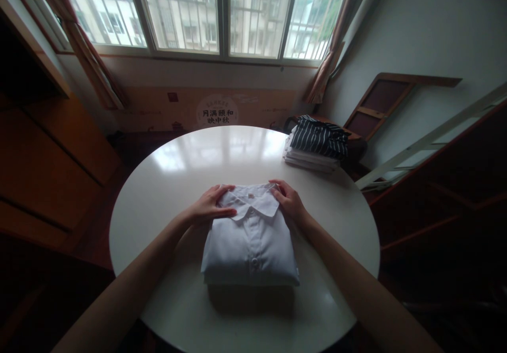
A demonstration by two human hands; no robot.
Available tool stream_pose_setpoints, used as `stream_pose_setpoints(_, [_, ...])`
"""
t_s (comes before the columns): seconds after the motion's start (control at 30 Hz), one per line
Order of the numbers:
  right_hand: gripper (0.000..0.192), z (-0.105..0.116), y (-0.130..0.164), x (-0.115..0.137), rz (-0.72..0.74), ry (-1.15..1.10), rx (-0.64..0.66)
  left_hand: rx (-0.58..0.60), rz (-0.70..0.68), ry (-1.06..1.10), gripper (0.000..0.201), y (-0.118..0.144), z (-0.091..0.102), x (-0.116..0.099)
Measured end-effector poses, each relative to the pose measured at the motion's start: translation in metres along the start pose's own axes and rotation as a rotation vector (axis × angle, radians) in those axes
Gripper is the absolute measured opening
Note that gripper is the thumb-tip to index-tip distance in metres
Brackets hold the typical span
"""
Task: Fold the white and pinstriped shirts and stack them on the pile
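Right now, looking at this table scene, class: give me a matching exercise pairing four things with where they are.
Things:
1. left hand
2. right hand
3. folded white shirt
4. striped garment

Places:
a. on top of the stack at the table's far right edge
b. on the shirt collar's left side
c. middle of the round white table
d. on the shirt collar's right side

Pairs: 1-b, 2-d, 3-c, 4-a

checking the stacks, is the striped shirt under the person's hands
No, both the left hand and right hand rest on the folded white shirt; the striped shirt tops a far pile.
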State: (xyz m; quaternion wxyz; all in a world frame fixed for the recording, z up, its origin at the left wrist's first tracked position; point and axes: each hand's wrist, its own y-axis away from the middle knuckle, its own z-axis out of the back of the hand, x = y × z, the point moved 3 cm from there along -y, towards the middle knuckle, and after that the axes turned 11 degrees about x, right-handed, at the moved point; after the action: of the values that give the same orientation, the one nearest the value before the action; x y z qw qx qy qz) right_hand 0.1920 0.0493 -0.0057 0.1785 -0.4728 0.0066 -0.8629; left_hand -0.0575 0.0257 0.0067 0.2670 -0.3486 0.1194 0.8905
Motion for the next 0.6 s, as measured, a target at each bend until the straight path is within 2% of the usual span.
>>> stream_pose_setpoints(0.27, [0.032,-0.0003,0.0012,0.0037,0.001,0.045,-0.022,-0.003,0.027,-0.055,0.059,-0.0010,0.0003,-0.0045])
stream_pose_setpoints(0.4, [0.034,0.0005,0.0024,0.0044,-0.018,0.035,-0.086,-0.016,0.031,-0.061,0.059,-0.0008,-0.0003,-0.0041])
stream_pose_setpoints(0.47, [0.036,0.0020,0.0038,0.0043,-0.071,0.051,-0.117,-0.042,0.038,-0.050,0.062,-0.0008,-0.0001,-0.0037])
stream_pose_setpoints(0.6, [0.033,0.0041,0.0057,0.0051,-0.137,0.109,-0.097,-0.126,0.129,-0.028,0.074,0.0000,0.0043,-0.0011])
